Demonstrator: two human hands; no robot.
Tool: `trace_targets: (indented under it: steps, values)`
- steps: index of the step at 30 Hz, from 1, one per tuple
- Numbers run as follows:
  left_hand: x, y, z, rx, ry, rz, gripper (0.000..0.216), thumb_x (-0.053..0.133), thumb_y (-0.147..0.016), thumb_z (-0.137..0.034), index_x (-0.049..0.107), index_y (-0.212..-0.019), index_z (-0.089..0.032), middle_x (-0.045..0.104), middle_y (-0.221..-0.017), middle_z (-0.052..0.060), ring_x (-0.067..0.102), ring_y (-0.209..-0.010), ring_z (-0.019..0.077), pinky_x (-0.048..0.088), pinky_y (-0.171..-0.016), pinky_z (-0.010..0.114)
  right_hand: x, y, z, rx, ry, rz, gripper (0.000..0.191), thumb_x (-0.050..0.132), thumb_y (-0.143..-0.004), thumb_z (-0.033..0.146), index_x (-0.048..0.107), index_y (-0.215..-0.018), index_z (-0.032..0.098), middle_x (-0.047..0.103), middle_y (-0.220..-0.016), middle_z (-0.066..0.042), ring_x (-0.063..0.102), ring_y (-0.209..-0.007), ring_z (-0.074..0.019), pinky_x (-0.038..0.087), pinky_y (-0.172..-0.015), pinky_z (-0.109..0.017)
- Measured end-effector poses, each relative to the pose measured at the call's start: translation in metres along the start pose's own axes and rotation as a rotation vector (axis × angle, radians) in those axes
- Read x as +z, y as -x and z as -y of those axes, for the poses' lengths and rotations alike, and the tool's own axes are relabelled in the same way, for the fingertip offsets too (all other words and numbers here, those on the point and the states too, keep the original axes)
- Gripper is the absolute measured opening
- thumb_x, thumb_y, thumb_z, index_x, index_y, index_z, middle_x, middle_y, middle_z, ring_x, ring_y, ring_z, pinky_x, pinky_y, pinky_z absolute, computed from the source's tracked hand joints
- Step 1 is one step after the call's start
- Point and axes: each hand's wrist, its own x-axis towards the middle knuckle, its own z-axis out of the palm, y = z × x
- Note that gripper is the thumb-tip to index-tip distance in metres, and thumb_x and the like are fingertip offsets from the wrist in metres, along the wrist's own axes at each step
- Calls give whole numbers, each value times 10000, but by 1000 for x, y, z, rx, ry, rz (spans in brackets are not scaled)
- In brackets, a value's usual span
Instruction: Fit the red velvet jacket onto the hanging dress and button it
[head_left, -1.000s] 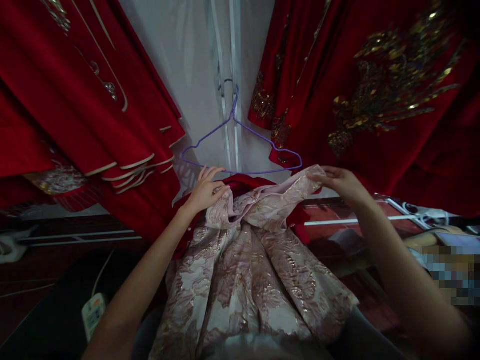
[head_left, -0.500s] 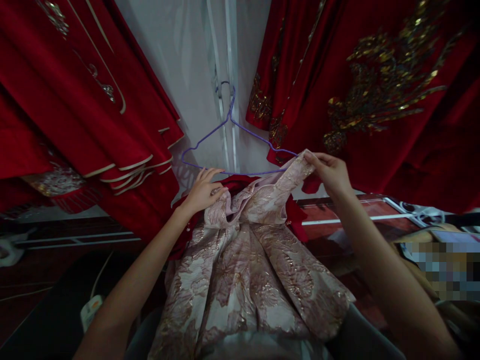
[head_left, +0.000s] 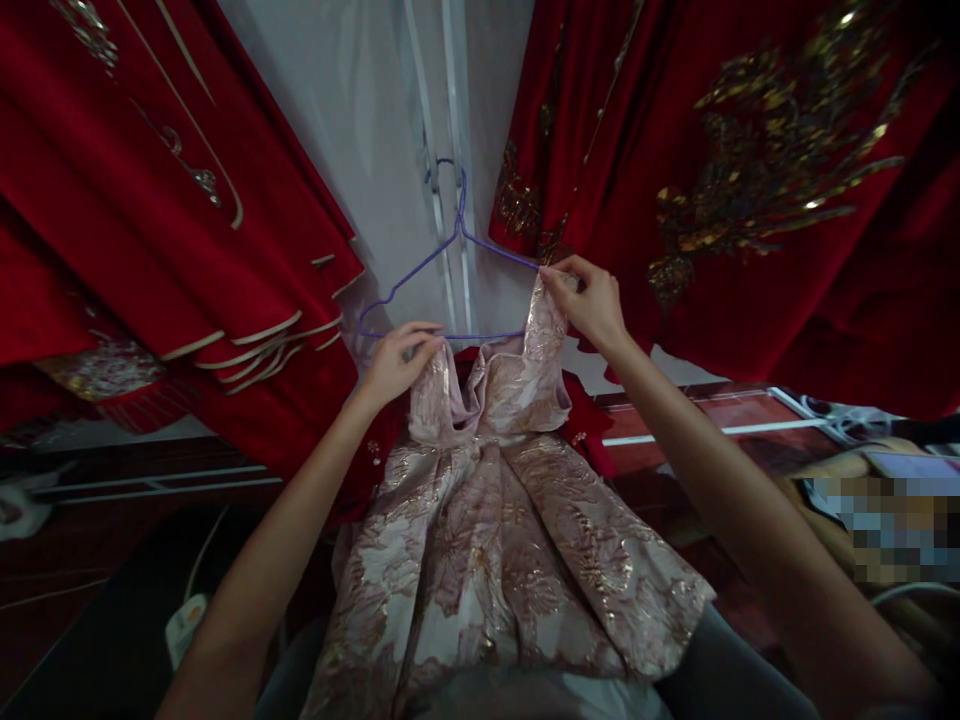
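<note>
A pale pink brocade dress (head_left: pixel 487 540) with gold pattern hangs down in front of me and spreads over my lap. Its right shoulder strap is pinched in my right hand (head_left: pixel 592 300), pulled up against the right arm of a purple wire hanger (head_left: pixel 420 268). My left hand (head_left: pixel 397 368) closes on the left shoulder strap, just at the hanger's lower bar. The hanger's hook is caught on a pale metal upright (head_left: pixel 459 120). Behind the dress, a red garment (head_left: pixel 592 425) shows at both sides.
Red garments with cream piping (head_left: pixel 247 320) hang at the left. On the right hangs red cloth with gold sequins (head_left: pixel 750 170). A white power strip (head_left: pixel 184 625) with a cord lies low on the left. White rails (head_left: pixel 712 432) run near the floor.
My right hand has moved left and up with its strap, now over the hanger's right arm instead of beyond its end. My left hand has drawn its strap slightly upward.
</note>
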Motion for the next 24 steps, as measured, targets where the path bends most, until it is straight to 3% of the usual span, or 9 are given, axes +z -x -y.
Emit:
trace_targets:
  steps: [3,6,11,17,20,24]
  values:
    - [-26,8,36,-147,-178,-262,260,526,-871,-397,680,-826,-192,634,-1119,65,562,-1072,190,392,-1007,377,0,-4,-8,19,-49,16,420,500,-836,596,664,-832,209,689,-800,-36,604,-724,-186,431,-660,-292]
    - [-52,30,75,-311,-321,-442,303,524,-855,-427,679,-801,-172,634,-1067,87,565,-1025,196,408,-977,369,4,-8,-15,50,-90,34,410,528,-814,596,665,-816,209,683,-777,-36,594,-713,-183,425,-622,-283]
    - [-73,62,107,-436,-269,-363,341,498,-843,-445,676,-783,-160,677,-876,82,604,-909,199,463,-901,356,7,-10,-15,96,-113,59,377,551,-811,576,662,-821,216,684,-803,-38,599,-766,-182,436,-674,-282]
    - [-69,55,109,-466,-207,-367,324,506,-831,-442,671,-786,-166,683,-868,68,609,-895,185,463,-891,331,1,-12,-10,122,-95,91,357,559,-813,555,655,-827,211,681,-810,-45,598,-788,-191,446,-696,-286]
    - [-66,31,99,-430,-170,-367,342,494,-844,-455,668,-785,-167,682,-868,57,604,-879,168,463,-870,303,-1,-11,-7,110,-72,80,357,563,-805,559,653,-814,213,677,-793,-42,596,-776,-191,447,-686,-284]
    - [-60,-15,64,-291,-145,-299,378,468,-865,-484,678,-791,-179,680,-867,38,597,-890,162,459,-869,295,-2,-8,-7,105,-78,92,366,555,-804,571,648,-799,218,661,-764,-34,582,-740,-184,444,-669,-287]
